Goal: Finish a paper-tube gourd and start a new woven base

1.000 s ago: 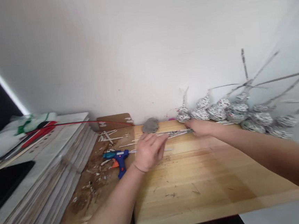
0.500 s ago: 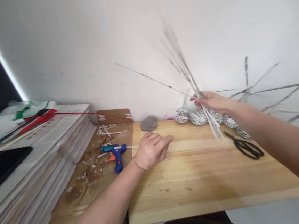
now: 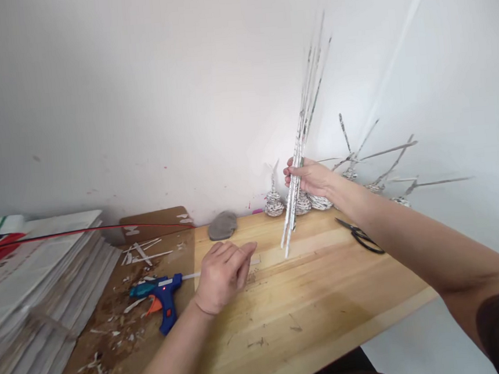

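Observation:
My right hand is wrapped round a bundle of thin rolled newspaper sticks, held upright and leaning slightly right above the back of the wooden board. My left hand hovers over the board's left part, its fingers curled in; whatever may be inside is hidden. Left of it lies a blue glue gun with a clear glue stick in its back. Small woven paper pieces with sticks poking out stand along the wall, partly behind my right hand and forearm. Black-handled scissors lie beside that forearm.
A tall stack of papers fills the left side, with a red cord running across it. Paper scraps litter the brown surface near the glue gun. A grey stone-like lump sits at the board's back edge, by the wall.
The bundle has swung from leaning left to leaning slightly right in my right hand. My view has turned right, so the things on the table appear further left. My left hand stays curled.

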